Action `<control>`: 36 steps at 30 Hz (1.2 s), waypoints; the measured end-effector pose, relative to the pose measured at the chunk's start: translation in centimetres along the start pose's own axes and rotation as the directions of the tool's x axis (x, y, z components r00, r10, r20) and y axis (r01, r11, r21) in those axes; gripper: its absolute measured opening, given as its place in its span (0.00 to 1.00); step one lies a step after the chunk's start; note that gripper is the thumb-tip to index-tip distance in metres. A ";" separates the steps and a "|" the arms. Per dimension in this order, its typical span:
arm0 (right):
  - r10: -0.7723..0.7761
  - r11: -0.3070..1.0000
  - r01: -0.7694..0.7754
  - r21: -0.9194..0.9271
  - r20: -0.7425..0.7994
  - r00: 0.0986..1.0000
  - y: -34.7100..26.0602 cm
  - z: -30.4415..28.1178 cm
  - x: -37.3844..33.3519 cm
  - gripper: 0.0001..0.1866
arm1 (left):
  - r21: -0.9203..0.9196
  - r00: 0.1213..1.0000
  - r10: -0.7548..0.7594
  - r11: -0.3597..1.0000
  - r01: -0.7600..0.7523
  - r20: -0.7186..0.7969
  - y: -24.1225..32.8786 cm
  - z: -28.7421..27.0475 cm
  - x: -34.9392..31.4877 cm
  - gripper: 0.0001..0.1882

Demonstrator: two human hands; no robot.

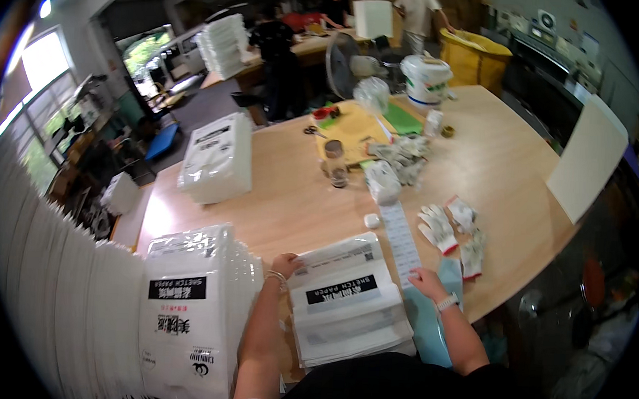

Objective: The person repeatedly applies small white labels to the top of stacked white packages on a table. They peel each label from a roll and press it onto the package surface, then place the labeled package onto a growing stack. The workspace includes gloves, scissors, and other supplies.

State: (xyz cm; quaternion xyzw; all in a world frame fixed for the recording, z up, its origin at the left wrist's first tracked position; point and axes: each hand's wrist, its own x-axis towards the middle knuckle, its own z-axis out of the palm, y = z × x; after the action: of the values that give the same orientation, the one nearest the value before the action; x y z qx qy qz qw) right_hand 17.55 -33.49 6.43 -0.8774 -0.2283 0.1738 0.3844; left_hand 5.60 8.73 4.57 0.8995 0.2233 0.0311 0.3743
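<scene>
The printed bag pile [349, 324] lies on the table [285, 169] before the body, long axis running outward; the left hand [285, 265] is nearer, fingers at the pile's far-left corner, grasp indeterminable; the right hand [428, 283] stands off the right edge, fingers curled, grasp indeterminable.

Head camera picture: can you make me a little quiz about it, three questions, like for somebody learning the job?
1. True or false: the left hand is at the upper left corner of the printed plastic bags.

2. Which of these is nearest the right hand?
A) the fan
B) the white gloves with red cuffs
C) the scissors

3. Fill in the colour: the big round bucket near the far edge of the table has a ___ body.

Key: 1. True. 2. B. 3. White.
</scene>
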 end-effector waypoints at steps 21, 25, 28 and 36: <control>-0.011 0.988 0.072 0.139 -0.393 0.920 7.0 5.4 -0.6 0.29 | 0.508 0.675 0.543 0.814 -0.280 -0.499 6.1 0.9 -9.1 0.04; 0.124 0.952 -0.032 0.304 -0.289 0.949 6.1 3.2 0.8 0.28 | 0.154 0.810 0.386 0.922 -0.356 -0.441 6.3 1.5 -11.2 0.04; 0.105 0.927 -0.009 0.374 -0.236 0.966 6.3 2.0 1.5 0.25 | 0.119 0.898 0.302 0.953 -0.278 -0.319 6.7 2.1 -15.4 0.03; 0.053 0.832 0.088 0.548 -0.237 0.970 3.5 -1.2 1.9 0.18 | 0.104 0.952 0.078 0.988 -0.113 0.296 8.9 4.1 -20.9 0.09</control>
State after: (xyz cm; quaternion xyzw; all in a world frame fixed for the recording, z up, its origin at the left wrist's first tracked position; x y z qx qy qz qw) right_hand 20.59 -35.29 4.35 -0.7408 -0.1275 0.1207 0.6484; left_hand -8.86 -8.39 10.09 0.9248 0.1235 -0.0967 0.3466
